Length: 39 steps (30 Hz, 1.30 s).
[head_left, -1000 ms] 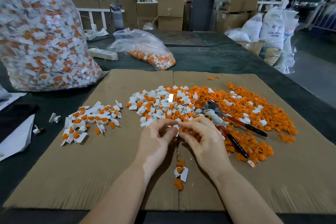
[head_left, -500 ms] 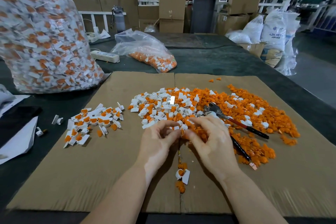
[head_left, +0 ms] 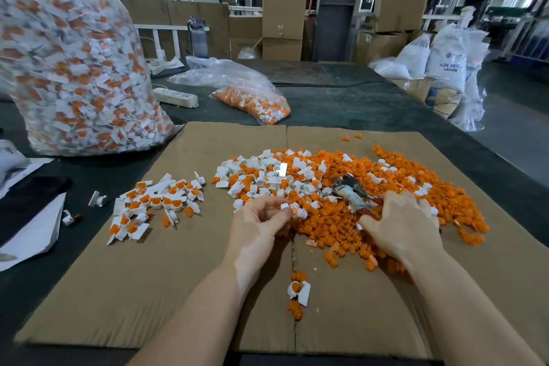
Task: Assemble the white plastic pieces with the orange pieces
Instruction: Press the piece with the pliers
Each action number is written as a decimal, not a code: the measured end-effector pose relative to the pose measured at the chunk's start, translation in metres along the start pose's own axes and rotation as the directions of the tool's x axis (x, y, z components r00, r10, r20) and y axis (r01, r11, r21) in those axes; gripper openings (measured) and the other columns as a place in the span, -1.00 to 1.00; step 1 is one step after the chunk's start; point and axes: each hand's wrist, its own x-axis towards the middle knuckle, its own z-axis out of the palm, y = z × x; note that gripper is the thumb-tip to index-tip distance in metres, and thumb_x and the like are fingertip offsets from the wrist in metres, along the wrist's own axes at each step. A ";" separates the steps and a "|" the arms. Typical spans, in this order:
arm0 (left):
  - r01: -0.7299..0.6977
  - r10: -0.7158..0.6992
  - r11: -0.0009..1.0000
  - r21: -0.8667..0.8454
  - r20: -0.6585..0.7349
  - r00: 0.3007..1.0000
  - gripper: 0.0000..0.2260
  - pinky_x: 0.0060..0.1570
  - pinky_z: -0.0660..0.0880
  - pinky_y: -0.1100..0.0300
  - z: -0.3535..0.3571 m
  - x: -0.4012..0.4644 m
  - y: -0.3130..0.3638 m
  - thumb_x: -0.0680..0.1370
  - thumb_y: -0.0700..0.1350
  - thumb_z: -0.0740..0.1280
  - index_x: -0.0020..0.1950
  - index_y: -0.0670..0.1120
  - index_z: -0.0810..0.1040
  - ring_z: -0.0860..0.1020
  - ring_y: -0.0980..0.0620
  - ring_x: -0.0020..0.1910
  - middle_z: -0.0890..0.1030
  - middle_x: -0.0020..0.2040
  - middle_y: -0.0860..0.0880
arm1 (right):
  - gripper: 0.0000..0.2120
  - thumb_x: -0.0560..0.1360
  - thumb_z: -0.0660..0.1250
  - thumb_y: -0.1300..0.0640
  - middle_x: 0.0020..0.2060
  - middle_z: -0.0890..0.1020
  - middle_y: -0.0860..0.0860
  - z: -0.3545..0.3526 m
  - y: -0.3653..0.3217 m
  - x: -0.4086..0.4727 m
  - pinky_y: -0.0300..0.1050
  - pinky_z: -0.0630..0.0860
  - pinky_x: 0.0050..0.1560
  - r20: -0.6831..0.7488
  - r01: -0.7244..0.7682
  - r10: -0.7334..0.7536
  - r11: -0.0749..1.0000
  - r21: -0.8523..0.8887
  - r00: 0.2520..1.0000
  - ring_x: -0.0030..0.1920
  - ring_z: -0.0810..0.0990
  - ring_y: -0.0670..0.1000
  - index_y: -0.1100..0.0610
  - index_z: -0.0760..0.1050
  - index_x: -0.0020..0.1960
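The left hand [head_left: 261, 226] sits near the middle of the cardboard [head_left: 184, 291], fingers curled in, thumb and forefinger pinching a small white piece [head_left: 285, 206] with an orange insert showing at its tip. The right hand [head_left: 404, 229] lies palm down on the orange pile [head_left: 395, 187], fingers spread and bent over the loose parts and over the red handles of the pliers [head_left: 353, 192]; whether it grips anything underneath cannot be told.

The cardboard is flat, brown and matte, two sheets meeting at a seam that runs from the near edge to the far edge. Toward the far right lies the orange pile, small rounded plastic bits heaped loosely. Mixed white pieces [head_left: 267, 175], short tubes with flat tabs, lie just left of it, overlapping its edge. Near the left edge is a scattered group of assembled pieces [head_left: 157, 202], white tabs with orange centres. One more assembled piece [head_left: 299, 291] lies on the seam close to the near edge, with orange crumbs beside it.

Off the cardboard, on the dark table [head_left: 356, 104], a tall clear bag [head_left: 74, 68] bulges with white-and-orange parts at the far left corner. A smaller crumpled bag [head_left: 246, 89] lies beyond the far edge, with a white power strip [head_left: 175, 96] between the two bags. White paper [head_left: 29, 232] lies at the table's left edge.
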 end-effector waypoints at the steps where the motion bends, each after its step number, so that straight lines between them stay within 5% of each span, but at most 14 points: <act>1: 0.022 -0.023 0.999 -0.025 -0.008 1.000 -0.89 -0.32 0.46 0.44 0.000 0.001 0.001 0.50 -0.17 0.38 0.02 -0.05 0.59 0.54 0.23 -0.40 0.59 -0.43 0.08 | -0.59 0.48 0.25 -0.15 0.15 0.47 0.10 -0.002 -0.001 -0.002 0.06 0.36 0.17 -0.037 0.032 -0.032 0.999 0.000 0.999 0.17 0.39 0.14 0.13 0.41 0.17; 4: 0.109 -0.113 0.980 -0.165 -0.018 0.993 -0.89 -0.38 0.46 0.40 0.001 0.006 0.006 0.49 -0.20 0.40 0.00 -0.10 0.59 0.53 0.21 -0.43 0.59 -0.43 0.07 | -0.65 0.51 0.19 -0.13 0.05 0.49 0.06 -0.011 -0.010 -0.009 -0.05 0.40 0.02 -0.038 0.138 -0.135 0.986 0.098 0.990 0.06 0.45 0.08 0.12 0.39 0.13; 9: 0.180 -0.198 0.935 -0.304 -0.029 0.980 -0.90 -0.19 0.55 0.21 0.002 0.014 0.015 0.48 -0.21 0.41 -0.01 -0.11 0.60 0.59 0.05 -0.26 0.64 -0.22 -0.11 | -0.72 0.56 0.16 -0.08 -0.24 0.47 -0.02 -0.027 -0.028 -0.027 -0.12 0.31 -0.26 0.206 0.222 -0.338 0.871 0.439 0.918 -0.24 0.45 -0.05 0.13 0.47 -0.04; 15: 0.200 -0.238 0.939 -0.280 -0.110 0.965 -0.94 -0.36 0.57 0.26 0.003 0.023 0.017 0.49 -0.24 0.39 -0.08 -0.10 0.59 0.60 0.07 -0.32 0.63 -0.25 -0.08 | -0.69 0.56 0.16 -0.01 -0.34 0.36 0.12 -0.034 -0.037 -0.036 -0.07 0.22 -0.28 0.355 0.173 -0.429 0.805 0.568 0.831 -0.37 0.30 0.02 0.18 0.37 -0.24; 19: 0.203 -0.253 0.937 -0.285 -0.150 0.956 -0.93 -0.46 0.53 0.29 0.004 0.023 0.018 0.49 -0.26 0.38 -0.12 -0.10 0.59 0.57 0.15 -0.45 0.61 -0.31 -0.07 | -0.70 0.56 0.17 0.01 -0.40 0.35 0.05 -0.036 -0.038 -0.036 -0.10 0.21 -0.31 0.388 0.150 -0.429 0.805 0.574 0.816 -0.42 0.30 -0.02 0.15 0.35 -0.28; 34: 0.210 -0.299 0.911 -0.355 -0.219 0.929 -0.91 -0.47 0.50 0.33 0.014 0.021 0.020 0.50 -0.27 0.37 -0.03 -0.13 0.60 0.61 0.12 -0.32 0.63 -0.22 -0.07 | -0.72 0.57 0.18 -0.08 -0.33 0.39 -0.03 -0.011 -0.042 -0.035 -0.22 0.25 -0.35 0.172 0.283 -0.402 0.835 0.471 0.899 -0.37 0.36 -0.07 0.05 0.30 -0.25; 39: 0.208 -0.284 0.917 -0.339 -0.191 0.940 -0.91 -0.23 0.60 0.18 0.008 0.017 0.015 0.50 -0.23 0.38 -0.02 -0.09 0.61 0.64 0.02 -0.23 0.65 -0.21 -0.10 | -0.70 0.44 0.28 -0.22 -0.23 0.45 -0.09 -0.003 -0.029 -0.033 -0.25 0.27 -0.33 0.077 0.252 -0.344 0.806 0.535 0.936 -0.26 0.44 -0.12 0.02 0.45 -0.17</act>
